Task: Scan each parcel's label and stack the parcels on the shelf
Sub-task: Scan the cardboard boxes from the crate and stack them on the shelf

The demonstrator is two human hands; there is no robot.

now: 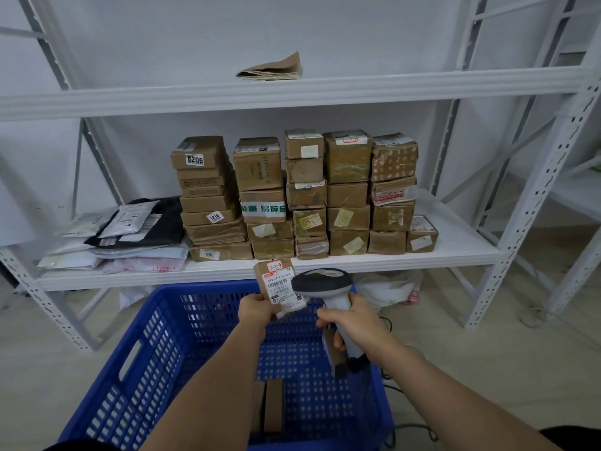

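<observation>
Parcel, small brown cardboard w/ white barcode label (280,285), gripped upright in left hand (257,310) above blue plastic crate's far rim (208,289). Right hand (349,320) clenched round grey handheld scanner (325,284), head touching label. Stacked brown boxes (302,193) filled white shelf's (455,252) centre.

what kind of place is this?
Likely a parcel sorting or storage room. White metal shelving holds stacked cardboard parcels and poly mailers; the right hand aims a barcode scanner at a labelled parcel over a blue crate.
</observation>
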